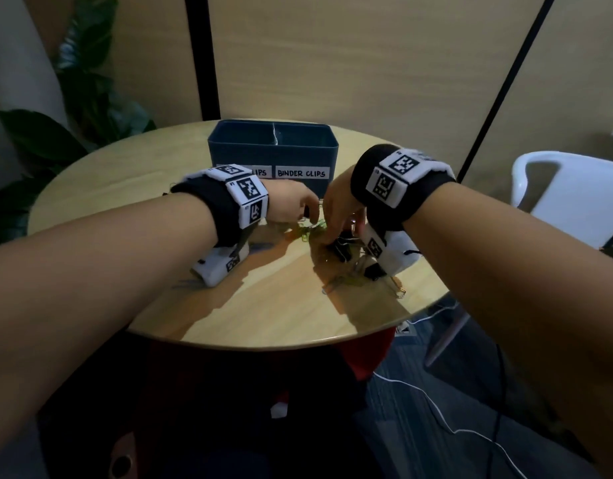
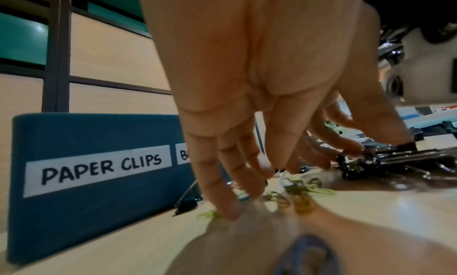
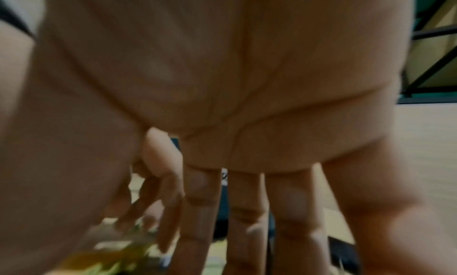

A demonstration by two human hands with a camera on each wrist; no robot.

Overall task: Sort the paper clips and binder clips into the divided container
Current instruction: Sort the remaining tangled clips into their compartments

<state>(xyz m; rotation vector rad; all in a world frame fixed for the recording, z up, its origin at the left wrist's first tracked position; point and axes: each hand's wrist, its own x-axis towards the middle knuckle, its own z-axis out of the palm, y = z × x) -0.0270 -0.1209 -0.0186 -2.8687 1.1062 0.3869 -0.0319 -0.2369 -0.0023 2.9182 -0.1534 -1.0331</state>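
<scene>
A blue divided container (image 1: 274, 157) (image 2: 99, 142) stands at the back of the round table, labelled PAPER CLIPS on the left and BINDER CLIPS on the right. Just in front of it lies a mixed pile: green paper clips (image 1: 310, 233) (image 2: 304, 189) and black binder clips (image 1: 343, 252) (image 2: 356, 166). My left hand (image 1: 306, 216) (image 2: 237, 214) reaches down, one finger and the thumb pinching a green paper clip (image 2: 209, 214). My right hand (image 1: 332, 236) points down beside it, thumb and fingertips closing on a black binder clip. The right wrist view is blurred.
Another binder clip (image 1: 374, 271) and a gold clip (image 1: 400, 291) lie near the table's right edge. A binder clip (image 2: 188, 201) lies against the container's front. A white chair (image 1: 567, 195) stands at the right, a plant (image 1: 73, 98) at the left, cables (image 1: 453, 426) on the floor.
</scene>
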